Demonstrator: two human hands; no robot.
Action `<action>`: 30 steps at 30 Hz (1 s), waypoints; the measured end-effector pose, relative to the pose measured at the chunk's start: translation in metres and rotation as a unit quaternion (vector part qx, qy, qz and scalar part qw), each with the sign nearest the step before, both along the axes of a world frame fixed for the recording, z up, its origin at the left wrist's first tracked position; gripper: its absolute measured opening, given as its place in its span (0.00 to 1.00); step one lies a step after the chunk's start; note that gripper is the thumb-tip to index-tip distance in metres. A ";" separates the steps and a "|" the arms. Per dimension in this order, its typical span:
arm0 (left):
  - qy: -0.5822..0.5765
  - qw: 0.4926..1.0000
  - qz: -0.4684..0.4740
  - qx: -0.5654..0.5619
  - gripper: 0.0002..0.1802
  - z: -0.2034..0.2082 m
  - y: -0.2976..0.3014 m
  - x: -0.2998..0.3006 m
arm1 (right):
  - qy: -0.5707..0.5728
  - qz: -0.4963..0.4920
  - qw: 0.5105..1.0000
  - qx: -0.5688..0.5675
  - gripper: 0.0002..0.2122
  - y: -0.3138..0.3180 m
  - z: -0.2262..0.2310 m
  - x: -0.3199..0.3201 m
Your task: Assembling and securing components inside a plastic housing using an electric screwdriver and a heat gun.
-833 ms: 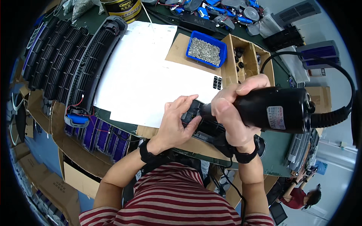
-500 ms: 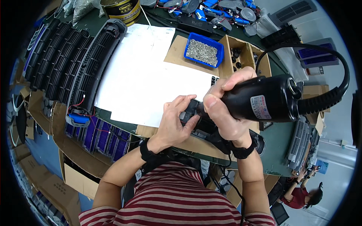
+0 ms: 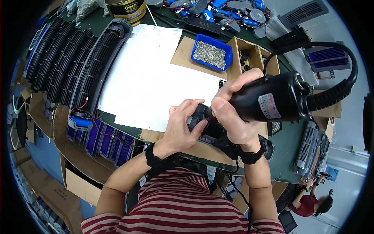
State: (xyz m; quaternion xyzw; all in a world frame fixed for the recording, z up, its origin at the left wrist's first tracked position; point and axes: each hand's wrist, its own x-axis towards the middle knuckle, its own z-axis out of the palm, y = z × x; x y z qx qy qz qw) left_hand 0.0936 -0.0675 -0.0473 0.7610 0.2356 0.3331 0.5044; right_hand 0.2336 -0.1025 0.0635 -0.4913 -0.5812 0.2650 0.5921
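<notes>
My right hand [image 3: 233, 109] grips a thick black electric screwdriver [image 3: 272, 102] with a coiled black cable [image 3: 335, 93] arching from its back end. Its tip points down and left at a black plastic part [image 3: 208, 132] lying on cardboard at the table's near edge. My left hand [image 3: 183, 124] presses down on that part, fingers spread over its left end. The screwdriver tip itself is hidden behind my hands.
White paper sheets [image 3: 148, 78] cover the table middle. A blue tray of small screws [image 3: 211, 54] and a cardboard divider box [image 3: 249, 58] stand behind. Black ribbed grilles [image 3: 66, 66] are stacked at left. Blue and grey parts lie along the far edge. Another person [image 3: 311, 199] sits at lower right.
My right hand has swung the screwdriver body up and leftward, closer to the black part. My left hand stays on the part.
</notes>
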 end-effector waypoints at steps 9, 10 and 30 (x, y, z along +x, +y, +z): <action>0.010 1.000 -0.002 -0.003 0.29 0.003 -0.001 -0.001 | 0.004 -0.042 0.999 0.006 0.18 -0.007 -0.001 0.005; 0.022 1.000 -0.003 -0.006 0.29 0.004 -0.001 -0.002 | 0.091 -0.048 0.994 0.025 0.18 -0.009 0.002 0.005; 0.053 0.998 -0.015 -0.043 0.31 0.009 -0.002 -0.003 | 0.186 -0.056 0.979 0.055 0.19 -0.016 -0.002 0.008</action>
